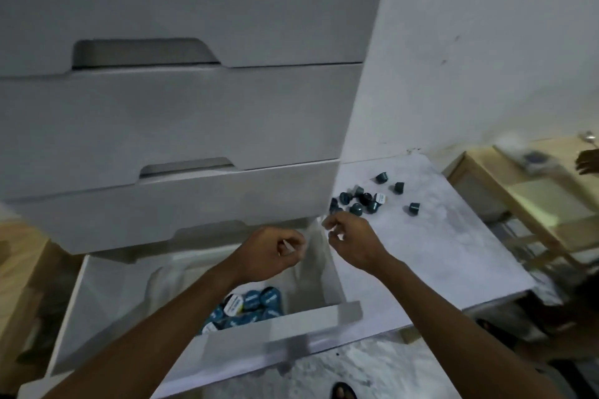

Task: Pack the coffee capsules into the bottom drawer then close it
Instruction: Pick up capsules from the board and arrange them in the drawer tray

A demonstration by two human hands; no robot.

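The white bottom drawer (227, 338) is pulled out, and several teal coffee capsules (251, 303) lie packed in its front right part. More dark teal capsules (363, 199) are scattered on the pale marbled surface (437, 246) to the right of the drawer unit. My left hand (275, 249) hovers over the drawer's back right corner with its fingers curled around something pale that is too blurred to identify. My right hand (351, 241) is just right of the drawer's side wall, a little short of the loose capsules, fingers loosely bent with nothing visible in them.
Three shut white drawers (181, 126) rise above the open one. A light wooden shelf unit (531, 201) stands at the right, where another person's hand (588, 163) reaches in. A sandalled foot (343, 391) shows at the bottom edge.
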